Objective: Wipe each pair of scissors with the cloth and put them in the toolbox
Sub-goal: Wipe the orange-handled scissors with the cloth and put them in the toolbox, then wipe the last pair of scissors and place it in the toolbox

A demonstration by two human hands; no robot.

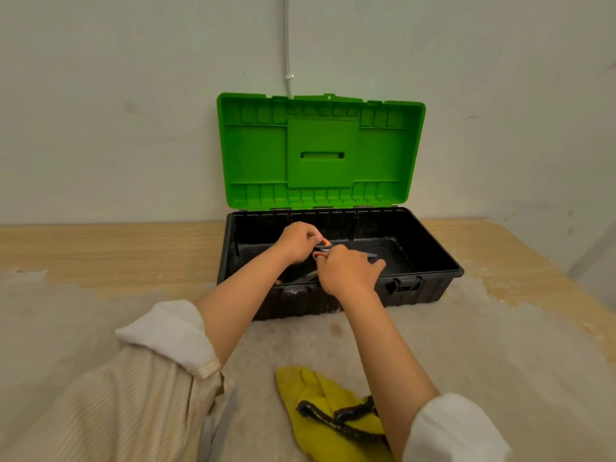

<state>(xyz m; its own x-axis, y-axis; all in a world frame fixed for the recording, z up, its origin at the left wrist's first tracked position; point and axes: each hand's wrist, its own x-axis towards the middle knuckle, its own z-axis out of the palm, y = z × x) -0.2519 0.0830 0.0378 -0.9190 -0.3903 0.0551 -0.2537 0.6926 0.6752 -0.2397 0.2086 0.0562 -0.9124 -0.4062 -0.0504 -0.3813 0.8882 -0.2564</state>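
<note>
**Entry: orange-handled scissors held over open toolbox, both hands engaged**

Item 1. Black plastic toolbox (pixel 430 296) with bright green hinged lid (pixel 321 150). Lid stands upright against the pale wall, leaving the tray fully open from above; judged to be propped so that both hands can work inside unhindered. Box sits at the back of a worn wooden table (pixel 110 251), its front latch facing the person.

Item 2. Pair of scissors with orange and grey handles and grey metal blades (pixel 324 248). Held above the tray, inside the box's outline, blades pointing right. Handles lie between the two hands; blade tip projects just beyond the right hand.

Item 3. Left hand (pixel 297 241). Fingers curled round the upper handle loop, gripping it. Judged to steady the tool while it is lowered.

Item 4. Right hand (pixel 346 271). Fingers bent over the lower handle and the base of the blades; thumb extended to the right. It appears to pinch the scissors, though the contact itself is hidden behind the knuckles.

Item 5. Second tool, dim and partly hidden (pixel 308 276), lying on the tray floor below the hands; probably another pair of scissors, not certain.

Item 6. Yellow cloth with dark patterned edging (pixel 320 405). Lies crumpled on the table near the person, well apart from the scissors and untouched; judged set aside because wiping of this pair is finished.
</note>
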